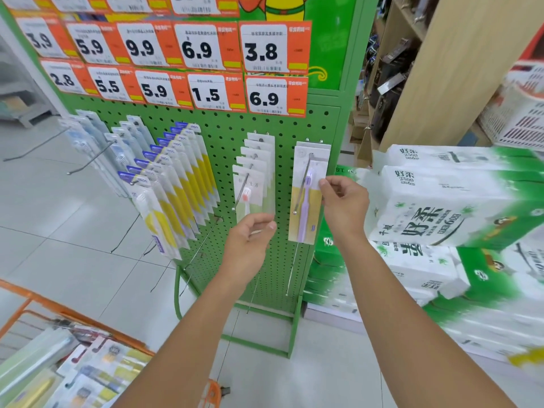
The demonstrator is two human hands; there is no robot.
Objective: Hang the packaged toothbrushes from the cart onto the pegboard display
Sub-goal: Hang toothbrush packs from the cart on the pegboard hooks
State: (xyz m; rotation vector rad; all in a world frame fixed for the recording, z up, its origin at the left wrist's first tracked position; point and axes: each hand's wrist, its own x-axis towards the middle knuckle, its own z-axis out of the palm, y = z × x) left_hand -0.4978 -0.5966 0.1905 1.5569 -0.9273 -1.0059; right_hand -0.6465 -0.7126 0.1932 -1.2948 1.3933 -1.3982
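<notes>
**Two packs on their pegs, hands steadying them**

You are at the hanging step. Your right hand [343,201] pinches the right edge of the purple pack [306,198] between thumb and fingertips; that pack hangs at the front of the far-right peg [300,189], whose tip shows in front of the card. Your left hand [250,240] has its fingers curled round the bottom edge of the pink pack [250,195], front-most on the next peg to the left. Whether either pack is fully seated, you cannot tell from here.

For the next move, judge it so: let go of both once they hang straight, then turn down-left to the cart [44,313] for more. The pack's hole must meet the peg tip squarely, and the long pegs below stick out bare, so mind your wrists.

Counts on the pegboard [223,128]:
- pink row: about six packs
- purple row: two or three, overlapping
- yellow row [176,184]: about nine, too crowded to be sure
- two clear-pack rows at far left, not countable
- price tags [265,95]: ten in the two full rows, more cut off above

More packs lie heaped in the cart; their number is blurred. Tissue bales [447,195] are stacked to the right
</notes>
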